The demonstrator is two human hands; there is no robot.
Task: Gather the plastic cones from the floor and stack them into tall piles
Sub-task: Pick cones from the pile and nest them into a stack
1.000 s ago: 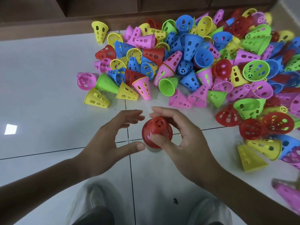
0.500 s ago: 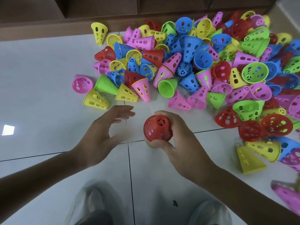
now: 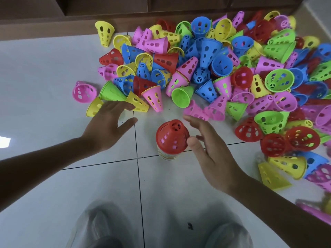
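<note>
A short stack of cones (image 3: 171, 140) stands upright on the white tiled floor (image 3: 44, 77), topped by a red perforated cone with striped rims showing below it. My right hand (image 3: 209, 151) is open just to its right, thumb close to the red cone, fingers spread and holding nothing. My left hand (image 3: 109, 124) is open and stretched forward, its fingertips over a yellow cone (image 3: 137, 102) and a second yellow cone (image 3: 94, 108) beside a green cone (image 3: 111, 92). A big loose heap of cones (image 3: 223, 65) in pink, blue, yellow, green and red covers the floor beyond.
A dark wooden cabinet base (image 3: 125, 8) runs along the far edge of the floor. Loose red cones (image 3: 274, 142) and yellow cones (image 3: 272, 176) lie at the right. My two blurred feet (image 3: 100, 230) show at the bottom.
My right hand has let go of the red top cone and opened beside the stack. My left hand has moved forward and left, away from the stack, to the yellow cones.
</note>
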